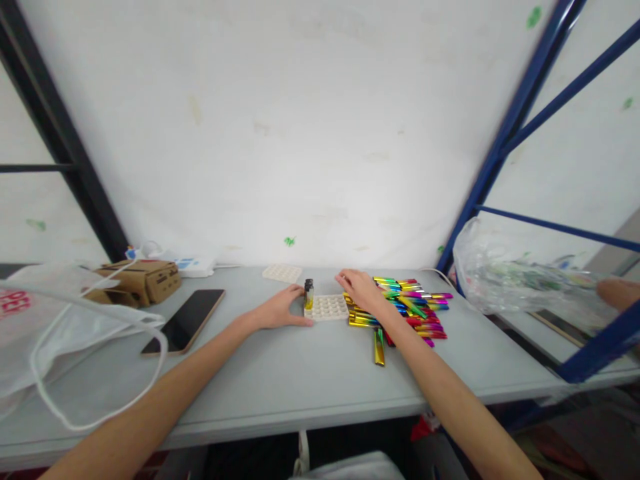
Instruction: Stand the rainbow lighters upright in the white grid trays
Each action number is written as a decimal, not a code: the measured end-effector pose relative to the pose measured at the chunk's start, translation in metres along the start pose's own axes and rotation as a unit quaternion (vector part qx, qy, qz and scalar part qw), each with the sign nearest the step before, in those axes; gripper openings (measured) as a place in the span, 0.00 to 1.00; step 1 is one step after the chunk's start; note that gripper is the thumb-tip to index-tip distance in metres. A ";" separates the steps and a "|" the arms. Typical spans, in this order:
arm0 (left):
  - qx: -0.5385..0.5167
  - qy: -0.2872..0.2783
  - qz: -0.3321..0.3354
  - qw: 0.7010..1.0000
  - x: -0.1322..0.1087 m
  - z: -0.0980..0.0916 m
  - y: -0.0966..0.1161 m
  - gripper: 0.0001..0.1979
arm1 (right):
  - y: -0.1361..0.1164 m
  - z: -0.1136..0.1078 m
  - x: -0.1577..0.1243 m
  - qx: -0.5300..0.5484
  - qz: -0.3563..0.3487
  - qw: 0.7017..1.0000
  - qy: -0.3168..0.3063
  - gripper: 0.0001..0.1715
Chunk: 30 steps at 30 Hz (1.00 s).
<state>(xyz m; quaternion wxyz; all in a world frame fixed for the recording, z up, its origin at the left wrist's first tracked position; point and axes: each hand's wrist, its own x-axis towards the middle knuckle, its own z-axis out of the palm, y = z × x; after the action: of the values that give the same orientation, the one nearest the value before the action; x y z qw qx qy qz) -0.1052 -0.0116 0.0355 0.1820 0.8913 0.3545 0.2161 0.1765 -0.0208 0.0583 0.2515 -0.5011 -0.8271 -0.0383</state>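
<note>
White tray (330, 309): left hand (276, 309) spread around its left end, advisably steadying it; right hand (364, 291) near its right end, grip unclear; vials (309, 297) on it should stay upright.

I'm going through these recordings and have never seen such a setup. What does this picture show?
There is no machine: a camera on a person's head looks forward and down at their bare left hand and right hand. On the grey table lie a pale rectangular tray with rows of hollows, a pile of slim, shiny multicoloured pieces and a black-screened phone. Slim yellowish pieces with dark tops stand upright at the tray's left end. The left hand curves around that end; the right is at the pile's left side. Whether either grips anything is unclear.
</note>
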 end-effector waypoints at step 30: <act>0.006 0.002 -0.002 1.000 0.001 0.000 -0.001 0.37 | 0.064 -0.014 -0.011 0.069 0.061 0.993 -0.071 0.10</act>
<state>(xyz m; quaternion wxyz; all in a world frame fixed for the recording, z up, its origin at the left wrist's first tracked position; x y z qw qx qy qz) -0.1053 -0.0107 0.0355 0.1760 0.8914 0.3576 0.2156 0.2403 -0.0017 0.0532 0.2278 -0.5335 -0.8116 0.0700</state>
